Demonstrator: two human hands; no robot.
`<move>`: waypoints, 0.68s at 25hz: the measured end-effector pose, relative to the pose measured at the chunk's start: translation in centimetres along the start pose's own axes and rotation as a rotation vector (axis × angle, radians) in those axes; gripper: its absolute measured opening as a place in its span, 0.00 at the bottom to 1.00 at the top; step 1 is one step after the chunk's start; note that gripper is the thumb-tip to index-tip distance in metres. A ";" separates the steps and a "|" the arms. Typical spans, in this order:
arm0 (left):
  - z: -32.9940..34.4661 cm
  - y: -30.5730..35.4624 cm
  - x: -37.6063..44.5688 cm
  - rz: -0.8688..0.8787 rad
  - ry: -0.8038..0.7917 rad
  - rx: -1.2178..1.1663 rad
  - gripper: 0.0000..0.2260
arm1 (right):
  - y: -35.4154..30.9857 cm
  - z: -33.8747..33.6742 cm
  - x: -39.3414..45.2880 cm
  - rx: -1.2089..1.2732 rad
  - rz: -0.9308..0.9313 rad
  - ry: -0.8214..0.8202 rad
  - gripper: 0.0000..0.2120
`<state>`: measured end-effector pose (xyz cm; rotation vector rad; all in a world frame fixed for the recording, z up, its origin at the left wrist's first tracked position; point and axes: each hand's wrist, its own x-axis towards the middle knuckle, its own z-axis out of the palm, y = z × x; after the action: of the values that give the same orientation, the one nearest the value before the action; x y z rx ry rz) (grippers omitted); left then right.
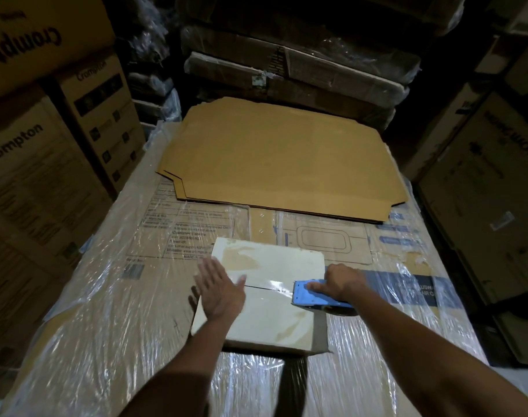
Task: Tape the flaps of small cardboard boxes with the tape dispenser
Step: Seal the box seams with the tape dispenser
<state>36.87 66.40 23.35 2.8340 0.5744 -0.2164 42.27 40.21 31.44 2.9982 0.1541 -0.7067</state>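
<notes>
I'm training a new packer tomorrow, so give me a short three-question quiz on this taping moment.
1. True or false: the left hand lies flat on the small box.
2. Which hand holds the blue tape dispenser? A) left B) right C) neither
3. Fill in: the clear tape runs along the ____ between the two top flaps.

Key:
1. True; its palm presses the left part of the box top.
2. B; the right hand grips it at the box's right edge.
3. Seam.
</notes>
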 end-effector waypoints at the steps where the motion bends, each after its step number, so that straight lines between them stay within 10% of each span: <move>1: 0.8 1.0 -0.9 0.132 -0.005 0.007 0.40 | -0.1 -0.1 0.1 0.005 0.007 0.011 0.36; 4: 3.1 4.3 -4.0 0.395 -0.041 0.031 0.38 | 0.6 0.2 0.1 0.047 0.008 -0.002 0.33; 17: 3.9 4.1 -4.0 0.403 -0.074 0.096 0.42 | 5.8 -1.0 0.0 0.169 -0.074 0.007 0.27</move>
<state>34.47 60.23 21.18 2.9404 -0.0287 -0.2774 43.34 34.52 32.48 3.1706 0.2175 -0.7529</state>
